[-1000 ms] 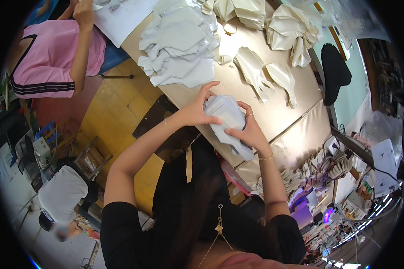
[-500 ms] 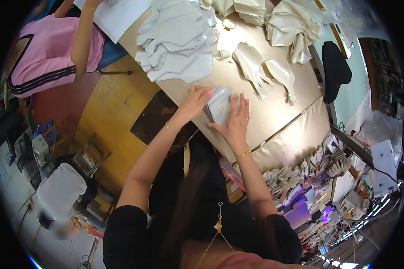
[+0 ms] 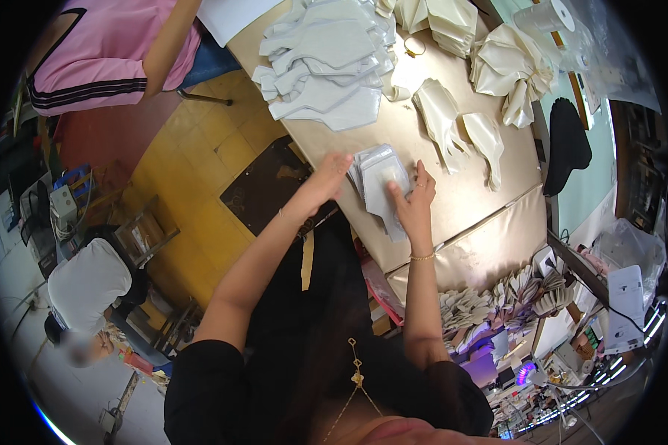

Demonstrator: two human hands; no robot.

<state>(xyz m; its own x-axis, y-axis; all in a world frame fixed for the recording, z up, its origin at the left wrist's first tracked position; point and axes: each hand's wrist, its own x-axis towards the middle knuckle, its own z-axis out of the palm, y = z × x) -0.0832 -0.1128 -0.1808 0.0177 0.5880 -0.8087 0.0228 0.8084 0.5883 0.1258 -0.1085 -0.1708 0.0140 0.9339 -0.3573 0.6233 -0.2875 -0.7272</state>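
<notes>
A small stack of light grey, shaped cut pieces (image 3: 377, 194) lies near the table's front edge, between my hands. Its layers are slightly fanned at the left side. My left hand (image 3: 325, 182) is just left of the stack, fingers stretched out, with nothing seen in it. On the other side, my right hand (image 3: 417, 206) rests its thumb on the top piece, while its fingers point away along the right edge. Beyond the stack is a big pile of similar pale grey pieces (image 3: 326, 55). Cream shiny pieces (image 3: 439, 122) lie to the right of that pile.
The gold-covered table (image 3: 490, 222) has a seam across it. Further cream bundles (image 3: 508, 63), a black foot-shaped piece (image 3: 568, 144) and a thread spool (image 3: 553, 16) are at the far right. A person in pink (image 3: 119, 55) sits at the far left; another in white (image 3: 89, 282) is lower left.
The left hand has come away from the stack's edge, and its fingers have straightened. The stack now shows more of its top and fanned layers. The whole view has shifted somewhat.
</notes>
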